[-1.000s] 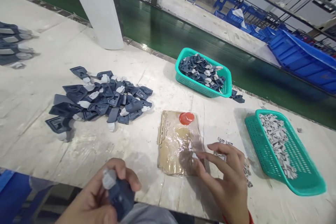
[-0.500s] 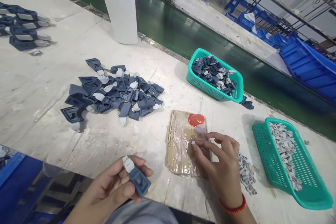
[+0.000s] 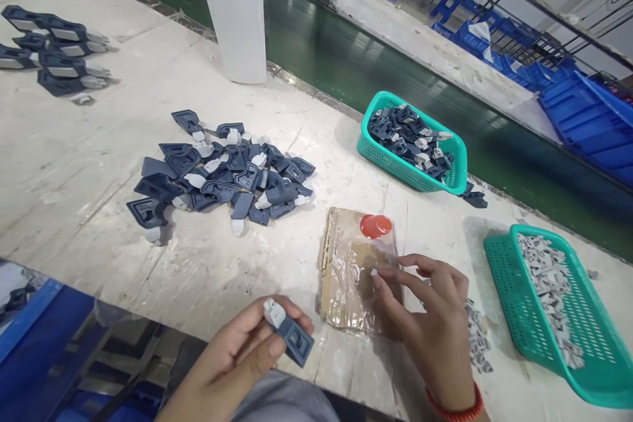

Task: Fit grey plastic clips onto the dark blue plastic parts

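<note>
My left hand (image 3: pixel 237 359) is low at the near edge of the table (image 3: pixel 74 165), and it holds 1 dark blue plastic part (image 3: pixel 291 336) between thumb and fingers; the white tip of the part points up and away from me. The part hangs just over the table edge, not lying on the surface.

My right hand (image 3: pixel 430 323) rests on the table beside the taped cardboard sheet (image 3: pixel 346 277). Its thumb and first finger are pinched on 1 small white piece (image 3: pixel 374 271), which sits over the right edge of the cardboard. The other fingers are loosely curled above. A red round cap (image 3: pixel 375 225) lies at the far corner of the cardboard, apart from my fingers.

Just to the right of my right wrist there is a small heap of grey pieces (image 3: pixel 477 336), and further right the green basket of grey pieces (image 3: pixel 499 277), whose far end goes past the picture border. Another green basket with blue parts (image 3: pixel 376 158) stands near the far edge, beside the green belt (image 3: pixel 336 72). A pile of blue parts (image 3: pixel 222 175) lies to the left of the cardboard, with open white table between it and my left hand.
</note>
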`<state>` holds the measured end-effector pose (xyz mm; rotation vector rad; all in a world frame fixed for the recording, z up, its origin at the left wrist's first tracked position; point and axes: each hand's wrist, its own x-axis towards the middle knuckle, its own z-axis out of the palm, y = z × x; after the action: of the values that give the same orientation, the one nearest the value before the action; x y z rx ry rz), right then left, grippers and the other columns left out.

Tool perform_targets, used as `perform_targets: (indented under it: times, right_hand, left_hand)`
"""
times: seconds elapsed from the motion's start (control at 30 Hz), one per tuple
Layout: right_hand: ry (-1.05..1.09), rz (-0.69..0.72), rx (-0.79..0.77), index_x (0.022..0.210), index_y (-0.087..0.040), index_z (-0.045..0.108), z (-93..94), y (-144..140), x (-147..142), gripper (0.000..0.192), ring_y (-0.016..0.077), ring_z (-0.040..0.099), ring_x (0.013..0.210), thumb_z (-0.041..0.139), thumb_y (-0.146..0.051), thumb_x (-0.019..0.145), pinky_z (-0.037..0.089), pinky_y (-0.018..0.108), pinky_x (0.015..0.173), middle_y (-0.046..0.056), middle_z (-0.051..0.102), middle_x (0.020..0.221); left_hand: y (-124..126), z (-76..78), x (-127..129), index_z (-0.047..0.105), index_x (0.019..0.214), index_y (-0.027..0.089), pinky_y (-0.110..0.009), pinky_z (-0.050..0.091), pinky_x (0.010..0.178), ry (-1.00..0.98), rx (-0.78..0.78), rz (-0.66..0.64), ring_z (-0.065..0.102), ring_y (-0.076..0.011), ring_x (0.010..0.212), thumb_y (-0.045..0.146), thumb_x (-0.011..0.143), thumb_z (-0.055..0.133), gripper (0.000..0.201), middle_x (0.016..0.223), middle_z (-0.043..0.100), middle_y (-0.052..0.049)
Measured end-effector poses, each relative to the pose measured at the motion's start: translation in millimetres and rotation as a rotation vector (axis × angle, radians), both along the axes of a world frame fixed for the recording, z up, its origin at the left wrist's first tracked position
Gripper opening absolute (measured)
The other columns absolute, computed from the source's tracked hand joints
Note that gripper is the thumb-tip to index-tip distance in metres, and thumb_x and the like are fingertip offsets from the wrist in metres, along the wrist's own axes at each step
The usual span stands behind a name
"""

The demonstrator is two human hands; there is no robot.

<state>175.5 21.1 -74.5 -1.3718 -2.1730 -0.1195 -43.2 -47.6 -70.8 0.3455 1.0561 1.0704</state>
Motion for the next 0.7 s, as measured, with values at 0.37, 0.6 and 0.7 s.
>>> perform_targets:
  times: [0.37, 0.6, 0.7]
  right_hand:
    - [0.226, -0.005, -0.108, 0.087, -0.025, 0.06, 6.0, -28, -27, 0.009, 0.02, 0.046, 0.092, 0.062, -0.023, 0.078, 0.035, 0.037, 0.078, 0.005, 0.05, 0.096]
    - [0.333, 0.176, -0.167, 0.089, -0.023, 0.057, -7.6, -46, -53, 0.019, 0.0179, 0.046, 0.091, 0.063, -0.014, 0.073, 0.041, 0.033, 0.074, 0.005, 0.046, 0.096]
    - [0.33, 0.163, -0.183, 0.089, -0.023, 0.058, -11.2, -46, -56, 0.017, 0.0172, 0.047, 0.091, 0.062, -0.016, 0.074, 0.042, 0.032, 0.074, 0.005, 0.046, 0.095]
  left_hand:
    - [-6, -23.4, 6, 0.068, 0.09, 0.029, -0.021, 0.042, 0.079, 0.212, 0.052, -0.169, 0.058, -0.0184, 0.095, 0.041, 0.08, 0.06, 0.017, 0.092, 0.069, 0.001]
    - [-6, -15.3, 8, 0.067, 0.091, 0.029, -0.019, 0.042, 0.077, 0.18, 0.017, -0.108, 0.058, -0.0163, 0.091, 0.04, 0.081, 0.06, 0.016, 0.089, 0.067, 0.003]
    - [-7, -17.1, 8, 0.066, 0.091, 0.029, -0.02, 0.042, 0.078, 0.161, 0.038, -0.111, 0.057, -0.0158, 0.09, 0.037, 0.082, 0.059, 0.014, 0.089, 0.065, 0.003]
